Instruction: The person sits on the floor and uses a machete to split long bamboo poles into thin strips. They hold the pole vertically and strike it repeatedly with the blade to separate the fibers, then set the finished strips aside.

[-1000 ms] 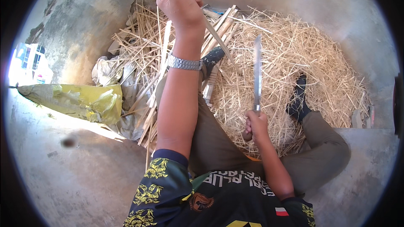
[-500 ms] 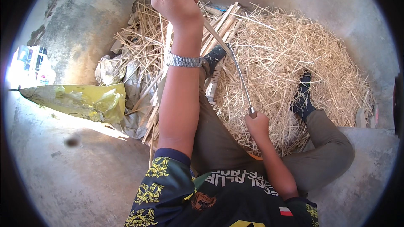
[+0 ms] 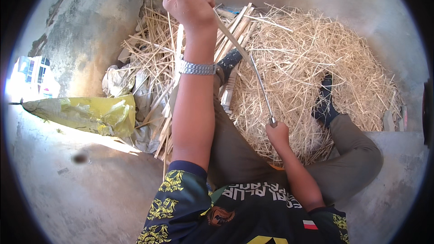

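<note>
My left hand (image 3: 190, 5), raised at the top edge, is closed around a thin pale strip of wood or bamboo (image 3: 231, 39). The strip slants down to the right from the fist. My right hand (image 3: 278, 134) grips the handle of a long, slender, slightly curved knife (image 3: 261, 85), with a metal collar where the blade begins. The blade points up and away from me, and its tip end meets the lower end of the strip. Most of the handle is hidden inside my right fist.
A broad heap of pale shavings (image 3: 307, 49) spreads around my dark-socked feet. Split sticks (image 3: 235, 34) lie at its left, beside crumpled sheeting (image 3: 140, 81) and a yellow plastic sack (image 3: 108, 115). Concrete walls (image 3: 90, 27) rise behind.
My right hand and the knife have shifted slightly right and down. The left hand stays in nearly the same place, still holding the strip.
</note>
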A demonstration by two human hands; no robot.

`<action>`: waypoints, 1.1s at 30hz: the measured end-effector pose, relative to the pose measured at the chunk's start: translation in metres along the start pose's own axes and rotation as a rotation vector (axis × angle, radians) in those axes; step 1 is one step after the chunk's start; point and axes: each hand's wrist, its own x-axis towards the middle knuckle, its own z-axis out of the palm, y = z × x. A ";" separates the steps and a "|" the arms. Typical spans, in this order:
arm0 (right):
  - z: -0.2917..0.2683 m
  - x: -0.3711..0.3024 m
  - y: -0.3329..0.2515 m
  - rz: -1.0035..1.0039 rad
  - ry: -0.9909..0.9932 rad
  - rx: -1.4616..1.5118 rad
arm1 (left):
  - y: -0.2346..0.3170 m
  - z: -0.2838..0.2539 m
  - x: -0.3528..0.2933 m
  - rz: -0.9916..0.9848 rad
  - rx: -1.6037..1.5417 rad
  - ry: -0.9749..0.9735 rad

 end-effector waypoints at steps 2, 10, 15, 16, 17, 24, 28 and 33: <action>-0.002 0.009 0.005 -0.005 -0.055 0.134 | -0.002 0.004 0.003 0.010 -0.024 -0.017; -0.015 -0.017 -0.025 -0.197 0.005 0.716 | -0.002 0.006 0.001 -0.049 -0.083 -0.017; -0.001 -0.013 -0.015 -0.469 0.228 0.472 | -0.007 0.008 -0.001 -0.076 -0.125 -0.151; 0.006 -0.007 -0.005 -0.283 0.111 0.351 | -0.006 0.010 -0.001 -0.109 -0.146 -0.159; 0.011 -0.001 0.004 -0.167 0.057 0.227 | -0.005 0.011 0.000 -0.143 -0.167 -0.168; 0.009 0.025 0.025 0.219 -0.176 0.334 | -0.008 0.013 0.006 -0.206 -0.214 -0.243; -0.019 0.020 0.002 0.488 -0.482 0.768 | -0.008 0.009 0.006 -0.183 -0.175 -0.229; -0.010 -0.009 -0.021 -0.079 0.015 0.274 | -0.005 0.010 0.006 -0.156 -0.151 -0.219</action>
